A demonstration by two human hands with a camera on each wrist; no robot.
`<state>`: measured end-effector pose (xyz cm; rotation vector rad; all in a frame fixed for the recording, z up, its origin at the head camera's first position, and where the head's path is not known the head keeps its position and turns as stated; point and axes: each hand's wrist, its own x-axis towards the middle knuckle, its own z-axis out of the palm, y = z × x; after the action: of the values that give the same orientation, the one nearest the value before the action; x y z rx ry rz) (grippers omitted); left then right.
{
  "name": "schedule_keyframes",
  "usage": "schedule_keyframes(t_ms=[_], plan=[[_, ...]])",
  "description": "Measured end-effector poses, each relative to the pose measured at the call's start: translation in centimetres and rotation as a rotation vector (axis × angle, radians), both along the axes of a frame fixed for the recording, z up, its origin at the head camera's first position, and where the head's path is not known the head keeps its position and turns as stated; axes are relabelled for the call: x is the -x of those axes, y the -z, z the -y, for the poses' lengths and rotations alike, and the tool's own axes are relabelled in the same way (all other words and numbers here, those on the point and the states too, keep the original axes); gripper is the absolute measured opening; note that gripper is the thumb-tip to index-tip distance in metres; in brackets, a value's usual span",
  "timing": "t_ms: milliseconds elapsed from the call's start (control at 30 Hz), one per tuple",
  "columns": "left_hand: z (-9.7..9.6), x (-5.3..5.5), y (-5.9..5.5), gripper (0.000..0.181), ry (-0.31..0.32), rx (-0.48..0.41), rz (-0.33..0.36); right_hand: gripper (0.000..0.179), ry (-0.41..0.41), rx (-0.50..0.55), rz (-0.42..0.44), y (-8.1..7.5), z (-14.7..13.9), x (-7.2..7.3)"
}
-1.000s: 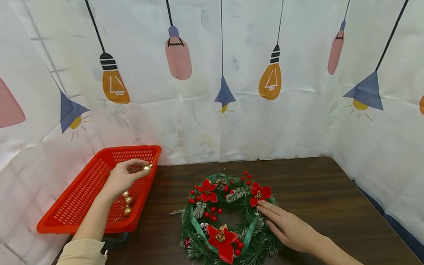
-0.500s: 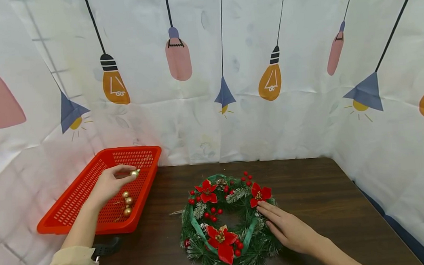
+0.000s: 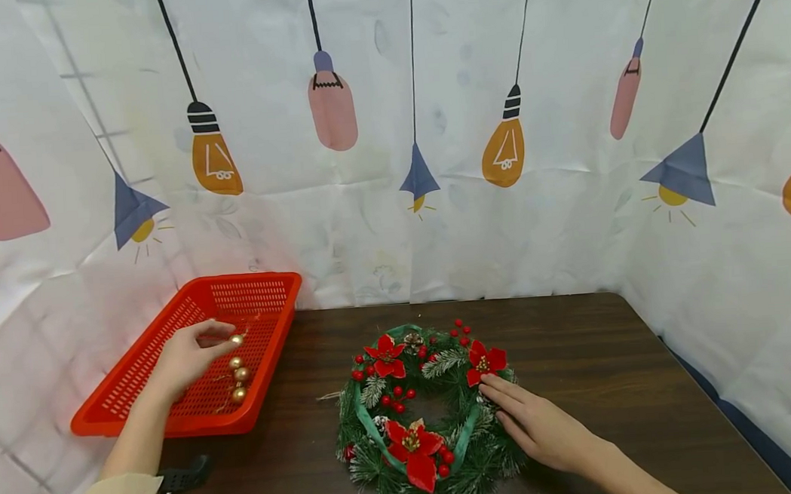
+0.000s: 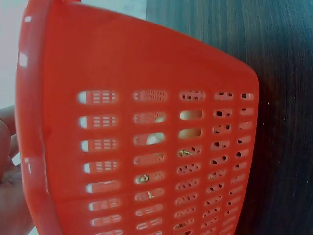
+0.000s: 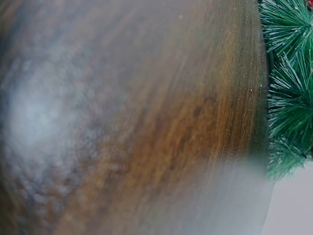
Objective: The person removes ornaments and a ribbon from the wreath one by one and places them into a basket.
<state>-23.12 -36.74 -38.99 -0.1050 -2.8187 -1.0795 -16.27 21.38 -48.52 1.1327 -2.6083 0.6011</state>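
Observation:
My left hand [image 3: 188, 358] is over the red basket [image 3: 268, 394], thumb and fingers pinching a small gold bauble [image 3: 238, 340]. Just below it, several more gold baubles [image 3: 242, 374] lie in the basket. The left wrist view is mostly filled by the basket's slotted wall [image 4: 146, 54], with part of the hand [image 4: 12, 196] at its left edge. My right hand [image 3: 539, 427] rests with straight fingers on the right side of a green wreath [image 3: 481, 480], fingertips beside a red poinsettia flower [image 3: 486, 362]. In the right wrist view only pine needles [image 5: 291, 112] of the wreath show.
The wreath lies on a dark wooden table [image 3: 564, 335] and carries red flowers, berries and a green ribbon [image 3: 367, 422]. A white curtain [image 3: 381, 240] printed with lamps hangs behind and at the sides. A black wrist strap [image 3: 185, 477] is on the left wrist.
The left hand has moved left and down with the gold bauble, from the basket's far right corner to just above the other baubles. The right hand and wreath have stayed put.

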Motion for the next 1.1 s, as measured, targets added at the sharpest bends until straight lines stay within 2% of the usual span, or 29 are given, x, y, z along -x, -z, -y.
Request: schedule_keyframes(t_ms=[233, 467, 600, 700, 900, 1100], plan=[[-0.1, -0.2, -0.1, 0.041, 0.006, 0.007, -0.024, 0.047, -0.005, -0.013, -0.011, 0.0, 0.0, 0.0], [-1.1, 0.0, 0.0, 0.038, 0.009, 0.03, -0.03, 0.047, -0.006, -0.011, -0.013, -0.1, 0.0, 0.1], [-1.6, 0.0, 0.1, 0.038, -0.009, 0.042, -0.036, 0.047, -0.005, -0.011, -0.009, -0.1, 0.0, 0.0], [-2.1, -0.1, 0.1, 0.041, -0.026, 0.034, -0.035, 0.047, 0.0, -0.009, 0.0, -0.1, 0.0, 0.0], [-3.6, -0.5, 0.3, 0.043, -0.014, -0.007, -0.028, 0.046, 0.009, -0.004, 0.012, 0.0, 0.0, 0.0], [-5.2, -1.1, 0.0, 0.039, 0.005, -0.03, -0.071, 0.046, 0.005, -0.002, 0.009, 0.1, 0.0, 0.0]])
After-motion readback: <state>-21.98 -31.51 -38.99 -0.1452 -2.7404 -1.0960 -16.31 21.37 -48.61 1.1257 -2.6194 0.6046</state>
